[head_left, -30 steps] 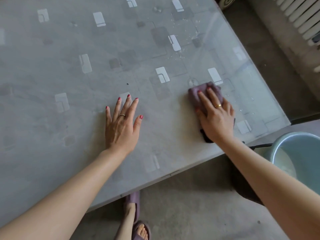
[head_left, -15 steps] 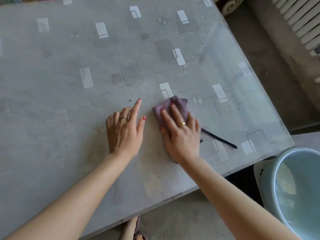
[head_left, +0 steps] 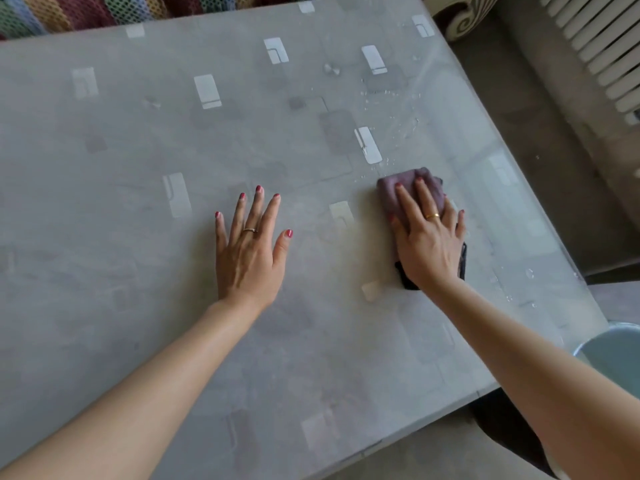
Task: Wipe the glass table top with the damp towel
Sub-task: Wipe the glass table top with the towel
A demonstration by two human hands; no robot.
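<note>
Damp towel: folded, soft, limp, judged light; lies flat on glass table top toward its right side. Right hand presses it with straight fingers; best controlled under a flat palm. Left hand rests splayed, holding nothing. Droplets beyond.

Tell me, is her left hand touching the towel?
Apart. The head view shows the left hand flat on the table, with bare glass between it and the towel under the right hand.

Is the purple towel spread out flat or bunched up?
Bunched up. The purple towel is a compact wad under the flat right hand, edges showing around the fingers on the grey glass table top.
</note>
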